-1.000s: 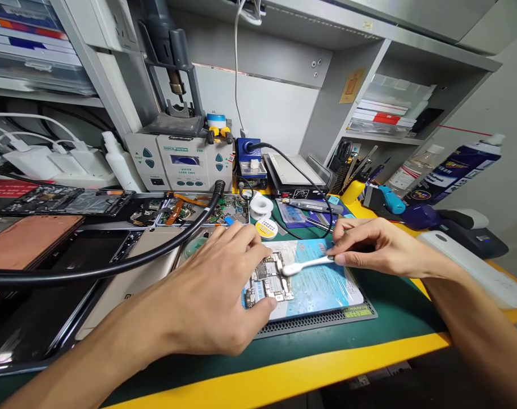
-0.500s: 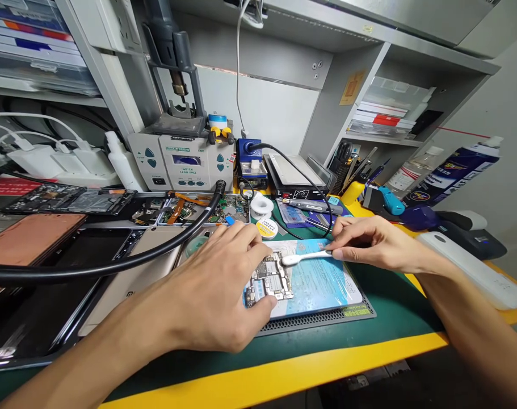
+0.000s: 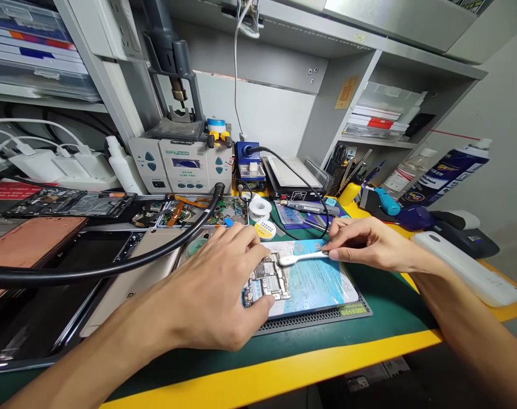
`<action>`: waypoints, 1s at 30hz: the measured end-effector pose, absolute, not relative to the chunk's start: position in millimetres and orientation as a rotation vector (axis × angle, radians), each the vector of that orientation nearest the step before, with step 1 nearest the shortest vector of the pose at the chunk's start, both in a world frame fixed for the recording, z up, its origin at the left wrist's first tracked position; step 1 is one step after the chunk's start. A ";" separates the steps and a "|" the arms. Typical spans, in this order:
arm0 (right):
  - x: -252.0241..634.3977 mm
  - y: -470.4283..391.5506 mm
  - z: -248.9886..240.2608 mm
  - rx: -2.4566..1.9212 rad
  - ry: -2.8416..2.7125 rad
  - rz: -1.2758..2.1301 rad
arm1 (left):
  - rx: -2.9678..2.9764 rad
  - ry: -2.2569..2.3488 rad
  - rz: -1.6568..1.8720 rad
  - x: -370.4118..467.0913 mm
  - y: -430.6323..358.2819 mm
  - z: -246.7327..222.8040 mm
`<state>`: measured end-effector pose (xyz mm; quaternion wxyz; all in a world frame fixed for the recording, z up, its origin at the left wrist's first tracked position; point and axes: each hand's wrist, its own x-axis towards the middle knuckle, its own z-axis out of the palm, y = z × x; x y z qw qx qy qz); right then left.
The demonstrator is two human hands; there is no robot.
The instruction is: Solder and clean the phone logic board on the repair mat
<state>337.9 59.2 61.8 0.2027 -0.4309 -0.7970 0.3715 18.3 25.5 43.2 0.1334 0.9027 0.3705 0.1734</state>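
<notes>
A small circuit board [image 3: 272, 277] lies on a blue and white packet [image 3: 315, 281], which rests on a dark perforated mat [image 3: 360, 309]. My left hand [image 3: 224, 284] grips the board from the left, the thumb at its lower edge and the fingers at its upper edge. Between the thumb and fingers of my right hand [image 3: 364, 244] is the handle of a white brush [image 3: 301, 258]. The brush head is at the board's upper right edge; its bristles are hidden beneath it.
Behind the packet are a solder spool [image 3: 259, 208], a round yellow-labelled tin [image 3: 264, 229] and a soldering station [image 3: 247, 162]. A thick black hose [image 3: 156, 255] crosses over phone parts at left. A white device [image 3: 466, 267] lies at right.
The whole view has shifted slightly. Both hands keep their holds, and the brush stays at the board's upper right edge with little visible movement.
</notes>
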 end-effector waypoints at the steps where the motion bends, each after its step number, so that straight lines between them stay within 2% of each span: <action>1: 338.1 59.3 61.7 -1.199 -2.234 1.045 | 2.620 1.075 0.504 18.4 25.4 42.8; 8: 339.9 58.2 62.6 -1.223 -2.205 1.014 | 2.623 1.060 0.500 17.1 24.4 44.0; 12: 339.3 57.8 64.3 -1.198 -2.276 1.132 | 2.624 1.060 0.495 17.2 22.5 44.9; 16: 340.6 60.3 63.1 -1.235 -2.204 1.039 | 2.636 1.054 0.510 18.0 22.5 43.5; 30: 342.4 62.2 60.6 -1.218 -2.235 1.089 | 2.674 1.047 0.540 16.6 23.8 42.5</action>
